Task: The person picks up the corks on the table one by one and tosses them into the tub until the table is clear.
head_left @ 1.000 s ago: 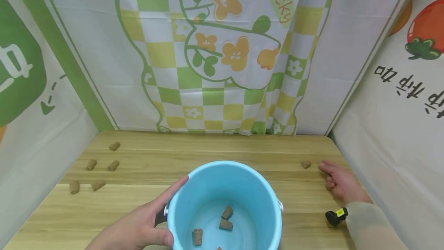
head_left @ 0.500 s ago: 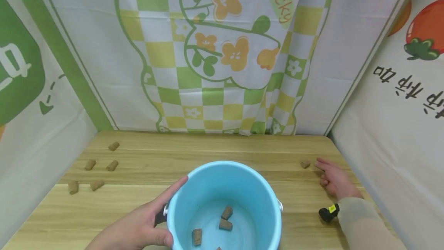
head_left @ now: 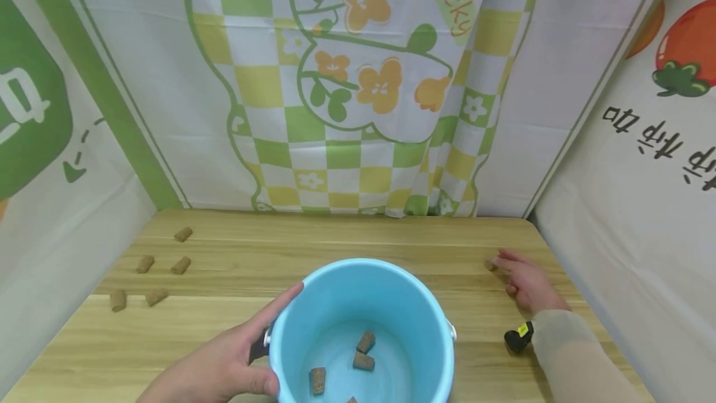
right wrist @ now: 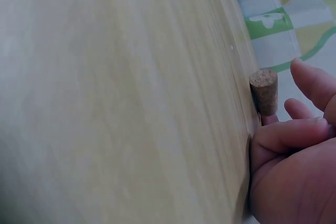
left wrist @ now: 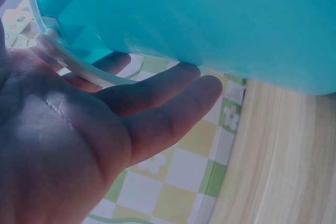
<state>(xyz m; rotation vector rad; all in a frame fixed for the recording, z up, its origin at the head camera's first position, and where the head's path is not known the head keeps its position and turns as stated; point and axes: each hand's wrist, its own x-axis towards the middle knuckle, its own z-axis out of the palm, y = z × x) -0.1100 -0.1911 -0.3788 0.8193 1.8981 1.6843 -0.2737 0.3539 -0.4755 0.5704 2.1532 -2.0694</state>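
In the head view, my left hand (head_left: 224, 356) rests along the left side of a light blue bucket (head_left: 447, 353), thumb and index finger against its outer rim. The left wrist view has straight fingers (left wrist: 173, 124) against the bucket wall, beside the white bail handle (left wrist: 79, 66). At the table's right, my right hand (head_left: 528, 278) reaches over a small brown cork (head_left: 490, 265) and partly covers it. From the right wrist, that cork (right wrist: 265, 92) stands between a raised digit and the bent fingers (right wrist: 286, 137); no firm pinch shows.
Several corks, one of them this cork (head_left: 181, 265), lie at the left of the wooden table (head_left: 252, 235). More corks, such as this cork (head_left: 317, 380), lie inside the bucket. A patterned curtain (head_left: 347, 166) hangs behind; printed cloth walls (head_left: 632, 204) stand at both sides.
My right hand has moved left along the table, its fingertips passing from beside the cork to over it. My left hand and the bucket have stayed in place.
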